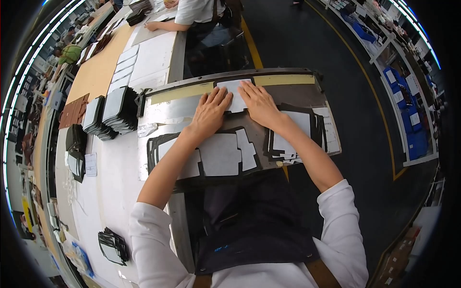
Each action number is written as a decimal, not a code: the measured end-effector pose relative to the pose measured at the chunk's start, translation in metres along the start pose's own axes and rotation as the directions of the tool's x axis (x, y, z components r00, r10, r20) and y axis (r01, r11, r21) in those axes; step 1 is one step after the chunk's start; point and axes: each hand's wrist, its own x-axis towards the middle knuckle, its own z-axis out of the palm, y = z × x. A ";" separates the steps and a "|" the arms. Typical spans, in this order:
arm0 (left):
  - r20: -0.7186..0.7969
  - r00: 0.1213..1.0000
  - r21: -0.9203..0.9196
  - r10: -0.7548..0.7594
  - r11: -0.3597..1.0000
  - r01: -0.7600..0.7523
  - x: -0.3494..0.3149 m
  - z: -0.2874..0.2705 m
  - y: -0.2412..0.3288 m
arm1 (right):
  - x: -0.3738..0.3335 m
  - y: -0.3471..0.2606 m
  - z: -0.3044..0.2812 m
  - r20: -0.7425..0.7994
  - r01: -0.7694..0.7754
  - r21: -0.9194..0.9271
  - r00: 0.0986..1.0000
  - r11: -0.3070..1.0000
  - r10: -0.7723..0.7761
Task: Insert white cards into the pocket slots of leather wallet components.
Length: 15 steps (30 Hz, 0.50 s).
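On the metal tray (163,111) in front of the person, both hands lie flat on a white sheet (234,94) near the tray's far edge. Left hand (210,111) presses palm down, fingers spread and apart, covering the sheet's left side; right hand (259,104) does the same on its right side, and the two hands nearly touch at the fingertips. Neither hand is clamped on anything; the sheet simply lies under them. A yellow strip (283,79) runs along the far rim just beyond the sheet. Nearer the person, white cut pieces (221,153) rest on dark frames (156,144) on the left, and a second pile of white pieces and dark frames (293,139) sits under the right forearm. Left of the tray, on the desk (113,177), stand fanned stacks of dark cards (113,113), with a smaller stack (114,246) near the lower edge. Farther off, another person (194,12) leans on the same desk.
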 end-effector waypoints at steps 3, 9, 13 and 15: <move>-0.010 1.000 -0.003 0.005 1.000 -0.005 0.004 0.000 0.000 | 0.001 -0.001 0.002 -0.040 -0.002 -0.033 0.999 0.999 0.001; 0.050 0.997 0.009 -0.059 0.998 0.059 0.019 0.005 -0.003 | 0.010 0.011 0.004 -0.090 0.014 -0.076 0.996 0.997 -0.021; 0.058 0.995 0.026 -0.081 0.997 0.079 0.020 0.006 -0.002 | 0.011 -0.002 -0.003 -0.149 0.029 -0.164 0.987 0.986 -0.054; 0.061 0.995 0.017 -0.085 0.996 0.084 0.022 0.004 -0.001 | 0.009 -0.009 -0.001 -0.138 0.003 -0.062 0.990 0.998 -0.012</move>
